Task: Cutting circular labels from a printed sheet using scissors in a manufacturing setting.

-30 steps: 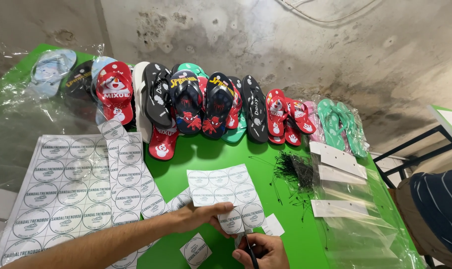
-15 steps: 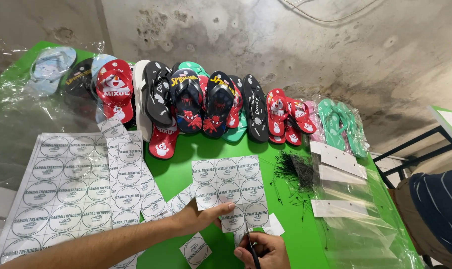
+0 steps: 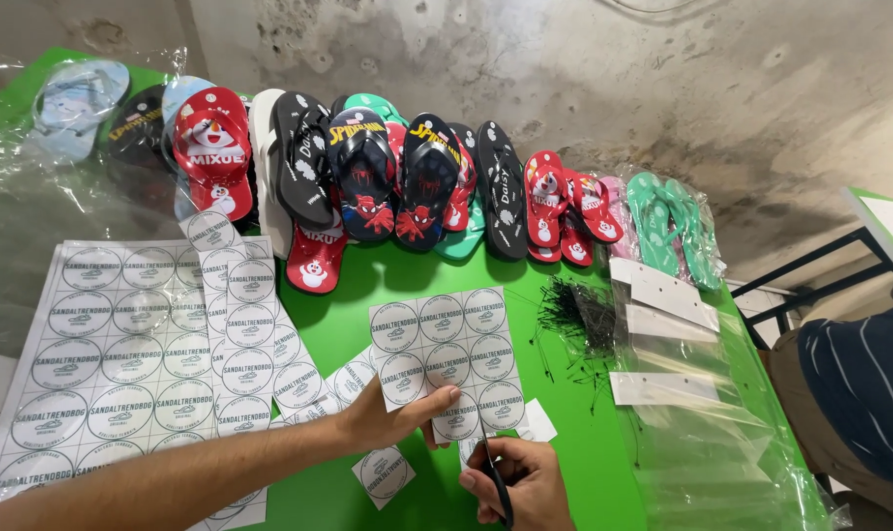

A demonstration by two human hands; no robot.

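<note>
The left hand (image 3: 392, 418) pinches a white paper sheet of round stickers (image 3: 448, 359); the right hand (image 3: 518, 484) grips black scissors (image 3: 494, 480). Glossy rubber flip-flops (image 3: 387, 172) line the far green tabletop (image 3: 574, 462).

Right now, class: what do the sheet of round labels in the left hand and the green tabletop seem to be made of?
White sheet of round labels: probably matte sticker paper, since it looks thin and flat and is printed with circles. Bright green tabletop: smooth with a slight sheen, perhaps painted board or laminate; I cannot tell which.
</note>
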